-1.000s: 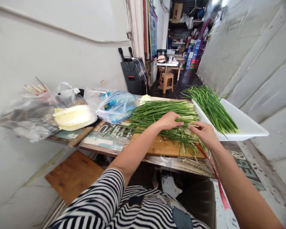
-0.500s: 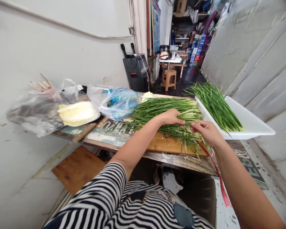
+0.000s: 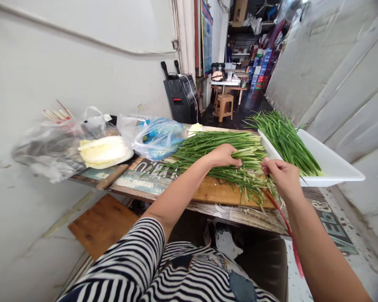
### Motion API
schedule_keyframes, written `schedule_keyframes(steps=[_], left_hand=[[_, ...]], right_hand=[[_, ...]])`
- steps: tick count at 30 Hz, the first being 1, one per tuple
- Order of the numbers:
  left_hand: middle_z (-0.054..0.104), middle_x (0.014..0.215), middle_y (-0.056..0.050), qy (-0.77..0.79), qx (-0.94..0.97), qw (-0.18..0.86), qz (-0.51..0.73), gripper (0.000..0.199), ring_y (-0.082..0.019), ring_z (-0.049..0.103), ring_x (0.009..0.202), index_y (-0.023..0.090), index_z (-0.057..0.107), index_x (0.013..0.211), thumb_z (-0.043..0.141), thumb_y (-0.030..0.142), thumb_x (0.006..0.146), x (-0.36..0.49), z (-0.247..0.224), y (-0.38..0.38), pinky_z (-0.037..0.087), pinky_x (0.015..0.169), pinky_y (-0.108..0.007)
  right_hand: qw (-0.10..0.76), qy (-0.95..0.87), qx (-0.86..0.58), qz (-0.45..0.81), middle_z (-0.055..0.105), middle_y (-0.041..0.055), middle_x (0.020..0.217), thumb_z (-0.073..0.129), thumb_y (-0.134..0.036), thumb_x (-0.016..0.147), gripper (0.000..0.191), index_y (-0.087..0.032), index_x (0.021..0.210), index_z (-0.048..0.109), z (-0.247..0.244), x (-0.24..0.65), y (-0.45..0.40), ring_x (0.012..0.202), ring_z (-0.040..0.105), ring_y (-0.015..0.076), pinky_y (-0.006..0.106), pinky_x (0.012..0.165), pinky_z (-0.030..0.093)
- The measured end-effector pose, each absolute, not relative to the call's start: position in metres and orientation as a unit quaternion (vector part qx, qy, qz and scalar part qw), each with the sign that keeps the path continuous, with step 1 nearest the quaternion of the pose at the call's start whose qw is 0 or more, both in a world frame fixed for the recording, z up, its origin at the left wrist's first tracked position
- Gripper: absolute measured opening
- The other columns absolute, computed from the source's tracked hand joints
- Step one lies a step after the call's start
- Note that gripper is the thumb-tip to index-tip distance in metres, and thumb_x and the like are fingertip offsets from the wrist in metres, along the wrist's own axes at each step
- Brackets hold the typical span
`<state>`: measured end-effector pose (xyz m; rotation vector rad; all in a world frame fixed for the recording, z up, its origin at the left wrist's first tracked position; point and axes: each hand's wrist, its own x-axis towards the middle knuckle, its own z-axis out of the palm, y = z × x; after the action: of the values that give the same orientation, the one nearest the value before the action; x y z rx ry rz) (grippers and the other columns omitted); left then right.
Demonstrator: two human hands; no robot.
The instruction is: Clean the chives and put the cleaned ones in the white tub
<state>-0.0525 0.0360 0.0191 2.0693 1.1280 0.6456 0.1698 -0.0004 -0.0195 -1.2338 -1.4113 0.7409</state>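
Observation:
A heap of garlic chives (image 3: 204,144) lies across a wooden cutting board (image 3: 214,191) on the table. My left hand (image 3: 225,156) is closed over some chives near their pale ends. Its fingertips are partly hidden among the stalks. To the right, my right hand (image 3: 282,174) is pinched, thumb against fingers, just past the pale ends. Whatever it may hold is too small to make out. Loose trimmings (image 3: 255,188) lie below the hands at the board's right end. A red ribbon (image 3: 288,226) hangs over the table's front edge.
A white plastic tub (image 3: 337,161) with more chives stands at the right. Left on the table are a halved napa cabbage (image 3: 105,152), a wooden-handled knife (image 3: 113,176) and plastic bags (image 3: 157,136). A black speaker (image 3: 182,94) stands by the wall behind.
My right hand has moved right, away from my left hand, its fingers still pinched. My left hand has shifted slightly left over the chives.

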Motion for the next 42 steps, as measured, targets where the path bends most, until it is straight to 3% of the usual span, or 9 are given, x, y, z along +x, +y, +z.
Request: schedule_keyframes(steps=[3, 9, 15, 19, 23, 27, 33, 37, 42], left_hand=[[0.061, 0.059, 0.003, 0.442, 0.8, 0.33, 0.237, 0.019, -0.012, 0.053, 0.063, 0.012, 0.072, 0.07, 0.072, 0.031, 0.065, -0.051, 0.019, 0.035, 0.035, 0.061, -0.023], [0.063, 0.062, 0.002, 0.448, 0.8, 0.318, 0.241, 0.021, -0.013, 0.054, 0.064, 0.012, 0.072, 0.072, 0.07, 0.032, 0.067, -0.055, 0.018, 0.035, 0.037, 0.064, -0.024], [0.064, 0.069, 0.001, 0.417, 0.795, 0.299, 0.323, 0.026, -0.013, 0.055, 0.067, 0.013, 0.068, 0.076, 0.06, 0.037, 0.081, -0.06, 0.022, 0.035, 0.039, 0.069, -0.025], [0.068, 0.073, 0.0, 0.406, 0.803, 0.285, 0.329, 0.033, -0.014, 0.058, 0.07, 0.014, 0.067, 0.076, 0.053, 0.042, 0.086, -0.063, 0.027, 0.032, 0.041, 0.072, -0.025], [0.071, 0.082, -0.002, 0.391, 0.812, 0.289, 0.322, 0.034, -0.014, 0.06, 0.076, 0.014, 0.068, 0.074, 0.051, 0.039, 0.089, -0.066, 0.027, 0.032, 0.041, 0.077, -0.024], [0.069, 0.071, 0.0, 0.407, 0.802, 0.307, 0.311, 0.03, -0.012, 0.056, 0.065, 0.015, 0.066, 0.076, 0.051, 0.037, 0.088, -0.061, 0.022, 0.036, 0.04, 0.068, -0.024], [0.064, 0.067, 0.001, 0.432, 0.799, 0.269, 0.32, 0.026, -0.012, 0.053, 0.059, 0.014, 0.065, 0.085, 0.053, 0.036, 0.088, -0.047, 0.014, 0.038, 0.039, 0.064, -0.024], [0.071, 0.087, -0.003, 0.424, 0.817, 0.238, 0.308, 0.021, -0.017, 0.062, 0.079, 0.014, 0.069, 0.091, 0.061, 0.031, 0.083, -0.042, 0.013, 0.036, 0.042, 0.074, -0.025], [0.073, 0.092, -0.006, 0.437, 0.834, 0.195, 0.273, 0.028, -0.019, 0.064, 0.084, 0.014, 0.072, 0.099, 0.053, 0.033, 0.091, -0.031, 0.008, 0.039, 0.043, 0.075, -0.025]], right_hand=[[0.465, -0.705, -0.479, 0.239, 0.07, 0.0053, 0.084, 0.072, -0.051, 0.071, 0.034, -0.02, 0.083, 0.074, -0.018, 0.161, 0.0, 0.072, 0.061, 0.0179, 0.032, 0.067, 0.049], [0.453, -0.644, -0.6, 0.142, 0.057, 0.0013, 0.051, 0.057, -0.056, 0.083, 0.044, -0.019, 0.06, 0.066, -0.016, 0.174, 0.015, 0.051, 0.051, 0.0162, 0.03, 0.055, 0.04], [0.039, -0.81, -0.569, -0.137, 0.07, 0.016, 0.08, 0.055, -0.023, 0.085, 0.023, -0.013, 0.073, 0.071, -0.019, 0.178, 0.037, 0.082, 0.062, 0.0257, 0.032, 0.065, 0.038], [-0.068, -0.83, -0.535, -0.144, 0.07, 0.0186, 0.085, 0.051, -0.009, 0.082, 0.021, -0.01, 0.077, 0.071, -0.026, 0.172, 0.049, 0.09, 0.062, 0.0281, 0.033, 0.071, 0.039], [-0.054, -0.839, -0.535, -0.089, 0.07, 0.0165, 0.089, 0.055, -0.021, 0.084, 0.017, -0.013, 0.081, 0.07, -0.022, 0.176, 0.051, 0.089, 0.063, 0.0261, 0.032, 0.073, 0.04], [-0.006, -0.827, -0.563, -0.002, 0.071, 0.0083, 0.088, 0.063, -0.027, 0.079, 0.016, -0.017, 0.089, 0.068, -0.017, 0.181, 0.045, 0.078, 0.064, 0.0193, 0.026, 0.068, 0.042], [0.116, -0.765, -0.549, 0.316, 0.067, 0.0032, 0.064, 0.056, -0.046, 0.082, 0.032, -0.017, 0.083, 0.067, -0.018, 0.185, 0.031, 0.054, 0.058, 0.0149, 0.025, 0.053, 0.041], [0.189, -0.772, -0.562, 0.228, 0.063, 0.0022, 0.057, 0.055, -0.039, 0.077, 0.026, -0.018, 0.065, 0.065, -0.02, 0.184, 0.029, 0.054, 0.054, 0.0149, 0.027, 0.055, 0.04], [0.328, -0.77, -0.509, 0.203, 0.069, 0.004, 0.075, 0.055, -0.032, 0.071, 0.023, -0.017, 0.084, 0.067, -0.021, 0.181, 0.03, 0.065, 0.058, 0.0157, 0.028, 0.062, 0.043]])
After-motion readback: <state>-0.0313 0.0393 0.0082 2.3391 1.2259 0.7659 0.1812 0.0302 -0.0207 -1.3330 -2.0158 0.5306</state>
